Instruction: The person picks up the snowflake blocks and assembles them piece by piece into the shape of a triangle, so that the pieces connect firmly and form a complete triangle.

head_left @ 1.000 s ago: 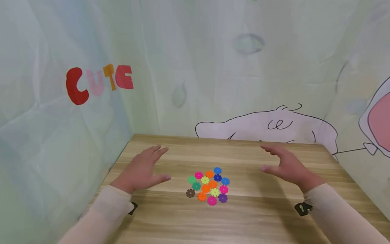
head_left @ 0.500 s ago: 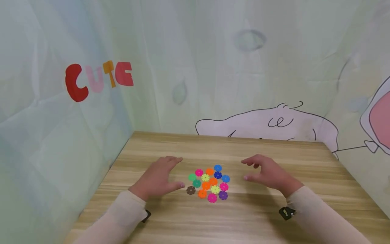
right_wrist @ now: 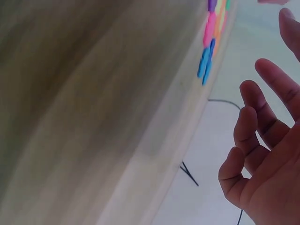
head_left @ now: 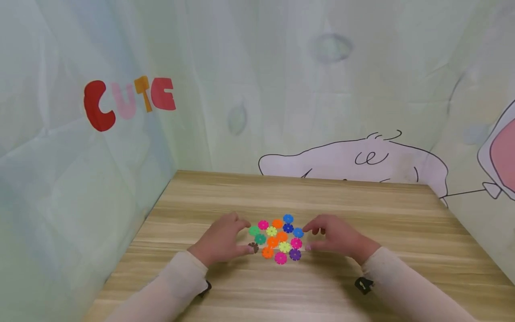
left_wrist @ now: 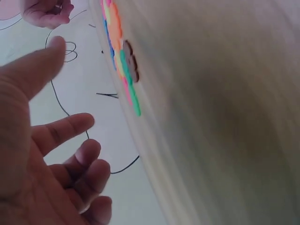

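Discs (head_left: 272, 242) lie on a wood-grain tabletop (head_left: 277, 288) (pale backdrop (head_left: 277, 98) behind).

Soft, even light fills the head view, its discs (head_left: 273, 242) fairly crisp, with a pale sheen at lower centre on the tabletop (head_left: 293, 295) and faint shadows beside the sleeves (head_left: 402, 277). The 2 wrist views are dimmer, the tabletop blurred into dark streaks.

A wood-grain counter (head_left: 249, 295) here; on it, notched discs (head_left: 272, 242) in many colours lie flat, clustered together.
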Demonstrator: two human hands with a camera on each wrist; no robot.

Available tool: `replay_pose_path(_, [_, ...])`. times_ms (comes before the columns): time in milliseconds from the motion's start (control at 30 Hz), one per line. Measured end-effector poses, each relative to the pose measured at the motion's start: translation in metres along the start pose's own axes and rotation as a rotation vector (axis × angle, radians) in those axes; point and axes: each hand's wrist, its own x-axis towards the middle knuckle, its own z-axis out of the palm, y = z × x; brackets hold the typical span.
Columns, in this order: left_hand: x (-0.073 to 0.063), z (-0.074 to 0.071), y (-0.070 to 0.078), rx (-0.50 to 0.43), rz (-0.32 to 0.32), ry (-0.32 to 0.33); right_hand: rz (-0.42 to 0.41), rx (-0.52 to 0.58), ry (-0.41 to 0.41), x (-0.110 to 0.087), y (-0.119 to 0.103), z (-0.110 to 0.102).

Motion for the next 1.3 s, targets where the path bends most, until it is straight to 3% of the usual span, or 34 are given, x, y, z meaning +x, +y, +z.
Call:
replay_pose_path(267, [0.004, 0.006, 0.006, -0.012, -0.065, -0.079, -0.028, 0.012, -0.088, 0.007, -0.012, 0.017])
replay_pose_path(467, [0.007, 0.01, 0.009, -0.022, -0.11, -0.119, -0.064, -0.047, -0.13, 0.012, -0.014, 0.025])
replay_pose_path(733, [0.012, 0.012, 0.014, -0.001, -0.132, -0.144, -0.037, -0.078, -0.168, 0.016, -0.018, 0.031])
replay_pose_path(1300, [0.017, 0.016, 0.017, 0.022, -0.099, -0.166, 0.006, -0.069, -0.212, 0.02, -0.023, 0.034])
